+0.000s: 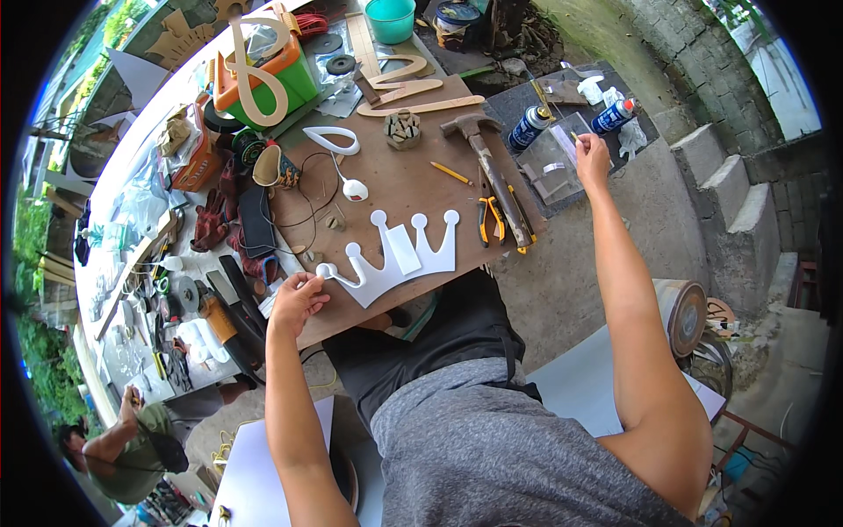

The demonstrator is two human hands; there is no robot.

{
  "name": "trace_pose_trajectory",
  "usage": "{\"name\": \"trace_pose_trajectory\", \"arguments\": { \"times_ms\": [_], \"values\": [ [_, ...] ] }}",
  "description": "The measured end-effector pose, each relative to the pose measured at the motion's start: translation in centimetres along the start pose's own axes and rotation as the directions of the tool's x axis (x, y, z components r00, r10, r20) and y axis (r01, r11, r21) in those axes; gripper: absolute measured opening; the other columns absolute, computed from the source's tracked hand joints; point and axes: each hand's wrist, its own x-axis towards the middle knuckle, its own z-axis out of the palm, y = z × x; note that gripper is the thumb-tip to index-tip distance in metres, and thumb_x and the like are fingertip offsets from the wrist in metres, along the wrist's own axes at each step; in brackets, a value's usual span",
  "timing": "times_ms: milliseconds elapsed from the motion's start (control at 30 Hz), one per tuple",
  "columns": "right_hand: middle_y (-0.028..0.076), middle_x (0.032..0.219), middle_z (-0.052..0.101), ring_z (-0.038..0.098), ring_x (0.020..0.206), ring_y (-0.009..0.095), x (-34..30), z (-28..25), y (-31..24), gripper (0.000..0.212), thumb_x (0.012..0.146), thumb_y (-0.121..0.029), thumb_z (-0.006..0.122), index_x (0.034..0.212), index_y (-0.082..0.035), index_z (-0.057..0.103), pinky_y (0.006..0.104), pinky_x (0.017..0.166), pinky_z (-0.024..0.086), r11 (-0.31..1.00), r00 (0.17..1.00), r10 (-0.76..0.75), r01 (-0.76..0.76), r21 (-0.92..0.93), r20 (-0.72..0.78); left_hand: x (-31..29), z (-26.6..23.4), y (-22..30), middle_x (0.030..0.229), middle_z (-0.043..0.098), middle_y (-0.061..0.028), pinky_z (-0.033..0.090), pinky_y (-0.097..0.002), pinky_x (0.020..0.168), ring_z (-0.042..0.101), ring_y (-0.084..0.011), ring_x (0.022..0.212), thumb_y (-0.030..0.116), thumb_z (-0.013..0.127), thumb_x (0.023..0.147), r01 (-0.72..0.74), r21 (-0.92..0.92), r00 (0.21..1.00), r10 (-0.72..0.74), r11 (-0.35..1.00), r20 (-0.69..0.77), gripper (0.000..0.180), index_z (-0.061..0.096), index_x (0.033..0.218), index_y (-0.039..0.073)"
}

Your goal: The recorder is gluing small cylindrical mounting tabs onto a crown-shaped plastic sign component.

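Reaching far to the right, the right hand (593,160) was over a dark board (634,140) with its fingertips drawn narrow, close to a clear panel (555,180); whether anything small was pinched there, I could not tell. On that board stood two blue spray cans, the left one (528,128) with a pale top and the right one (612,116) with a red top, one to each side of the hand. The left hand (300,300) was at the near edge of the brown worktop (399,180), fingers loosely curled and their tips at the left point of a white crown cutout (379,279); how firmly they gripped it could not be made out. The crown lay flat near the person, its five rounded points (each ending in a small knob) facing away, and a white rectangular block (404,249) rested on its middle. Farther right lay orange-handled pliers (489,220) and, beside them, a worn hammer (493,167), its head toward the far side. A yellow pencil (450,172) lay left of the hammer. Beyond the crown were a white looped piece (334,140) and, farther off, a jar of small pieces (402,129).
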Motion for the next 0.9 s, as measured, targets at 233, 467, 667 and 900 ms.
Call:
{"name": "trace_pose_trajectory", "arguments": {
  "times_ms": [233, 467, 667, 900],
  "values": [
    [0.009, 0.09, 0.066, 0.063, 0.088, 0.028, 0.1, 0.0, 0.0, 0.015, 0.084, -0.012, 0.07, 0.097, -0.006, 0.067, 0.0411, 0.079, 0.05, 0.998, 0.999, -0.03, 0.031, -0.057, 0.021, 0.0, 0.0, 0.0, 0.09, 0.063, 0.0014, 0.05, -0.0287, 0.072, 0.067, -0.0163, 0.079, 0.024, 0.072, 0.091, 0.017, 0.005, 1.0, -0.017, 1.0, 0.013, 0.018, 0.059, 0.1, 0.015],
    [0.005, 0.094, 0.065, 0.062, 0.094, 0.026, 0.3, 0.0, -0.1, 0.02, 0.084, -0.018, 0.071, 0.101, -0.011, 0.067, 0.042, 0.083, 0.048, 0.998, 0.999, 0.015, -0.011, -0.066, 0.053, -0.1, -0.1, -0.1, 0.091, 0.063, 0.0012, 0.05, -0.029, 0.072, 0.066, -0.0165, 0.08, 0.024, 0.072, 0.091, -0.006, 0.006, 1.0, 0.006, 1.0, -0.004, 0.019, 0.059, 0.101, 0.015],
    [0.007, 0.102, 0.063, 0.059, 0.104, 0.03, -0.2, -0.6, -0.7, 0.027, 0.083, -0.023, 0.073, 0.107, -0.015, 0.065, 0.0472, 0.088, 0.045, 0.987, 0.999, 0.042, -0.037, -0.154, 0.031, -0.2, 0.1, 0.1, 0.09, 0.062, 0.0007, 0.05, -0.0289, 0.071, 0.066, -0.0169, 0.08, 0.024, 0.072, 0.091, -0.005, 0.006, 1.0, 0.005, 1.0, -0.011, 0.019, 0.059, 0.102, 0.015],
    [0.011, 0.102, 0.067, 0.06, 0.1, 0.03, 0.6, -1.9, -1.5, 0.033, 0.083, -0.026, 0.075, 0.109, -0.009, 0.067, 0.0431, 0.089, 0.045, 0.98, 0.972, -0.176, 0.158, -0.123, -0.155, -0.1, -0.3, -0.6, 0.091, 0.062, -0.0012, 0.052, -0.0226, 0.064, 0.069, -0.0139, 0.077, 0.025, 0.076, 0.087, -0.053, 0.013, 0.999, 0.053, 0.998, -0.002, 0.03, 0.063, 0.105, 0.007]
  ]
}}
